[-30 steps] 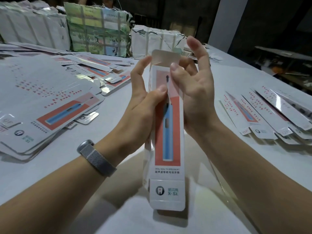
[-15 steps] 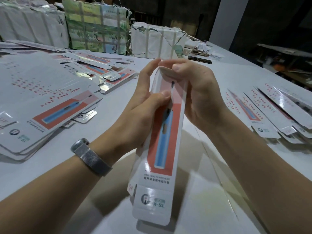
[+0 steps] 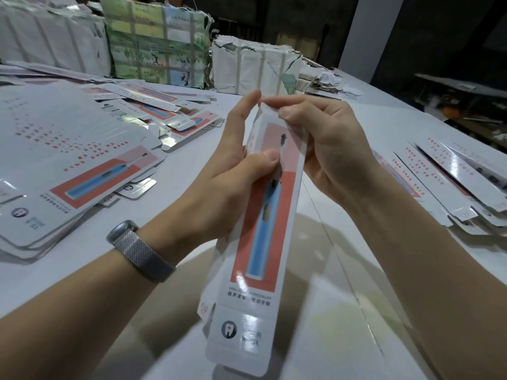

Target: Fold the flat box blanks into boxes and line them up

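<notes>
Here, mid-frame above the white table (image 3: pixel 384 119), both hands hold a long half-folded box (image 3: pixel 263 226). The left hand (image 3: pixel 233 171) grips its upper side, thumb pressed on the printed front. The right hand (image 3: pixel 326 149) curls over the top flap, pinching it down. Flat blanks (image 3: pixel 68 165) pile at left; more blanks (image 3: pixel 444 182) lie at right.

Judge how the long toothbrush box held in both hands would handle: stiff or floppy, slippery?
The box is probably light and a bit flexible: thin card, held by the left hand and right hand near its top. Its glossy, glare-catching surface suggests it may slip.
</notes>
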Demonstrator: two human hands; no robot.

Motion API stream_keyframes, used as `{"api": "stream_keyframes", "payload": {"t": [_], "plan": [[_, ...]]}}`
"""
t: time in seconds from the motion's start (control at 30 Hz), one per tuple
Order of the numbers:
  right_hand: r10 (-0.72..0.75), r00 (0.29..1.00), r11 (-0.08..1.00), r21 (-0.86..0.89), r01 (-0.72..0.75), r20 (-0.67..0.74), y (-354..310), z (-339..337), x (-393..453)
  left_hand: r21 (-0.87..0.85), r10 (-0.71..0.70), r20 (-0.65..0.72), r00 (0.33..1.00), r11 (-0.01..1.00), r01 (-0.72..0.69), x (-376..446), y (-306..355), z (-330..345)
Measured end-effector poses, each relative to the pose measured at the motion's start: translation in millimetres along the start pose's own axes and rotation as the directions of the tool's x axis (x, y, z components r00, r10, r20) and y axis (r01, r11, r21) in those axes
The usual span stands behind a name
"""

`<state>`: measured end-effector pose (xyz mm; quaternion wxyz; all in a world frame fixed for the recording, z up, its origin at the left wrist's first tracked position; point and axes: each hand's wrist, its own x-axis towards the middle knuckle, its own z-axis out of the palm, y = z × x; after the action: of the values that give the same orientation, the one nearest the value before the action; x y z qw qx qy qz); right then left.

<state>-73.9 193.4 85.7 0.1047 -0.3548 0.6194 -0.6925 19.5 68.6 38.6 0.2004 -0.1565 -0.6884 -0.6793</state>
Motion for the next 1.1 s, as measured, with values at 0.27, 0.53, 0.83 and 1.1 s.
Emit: {"api": "stream_keyframes", "payload": {"t": [0.27,0.53,0.83,1.1], "plan": [[-0.053,0.998,0.996,-0.063,0.055,0.041,-0.3,-4.1,-0.2,-0.039,-0.027,-0.009,1.000,0.999,0.026,0.3,0.4,-0.4],[-0.233,0.969,0.956,-0.164,0.245,0.086,5.9,1.0,-3.0,-0.070,-0.064,-0.034,0.997,0.996,0.062,0.4,0.9,-3.4],[-0.287,0.947,0.937,-0.162,0.309,0.143,4.3,2.6,-5.3,-0.067,-0.041,-0.036,0.999,0.997,0.038,0.5,2.9,-4.9],[-0.332,0.943,0.800,-0.531,0.279,-0.005,10.2,12.5,-3.5,-0.075,0.050,-0.123,0.991,0.995,-0.059,8.3,-3.2,-2.2]]}}
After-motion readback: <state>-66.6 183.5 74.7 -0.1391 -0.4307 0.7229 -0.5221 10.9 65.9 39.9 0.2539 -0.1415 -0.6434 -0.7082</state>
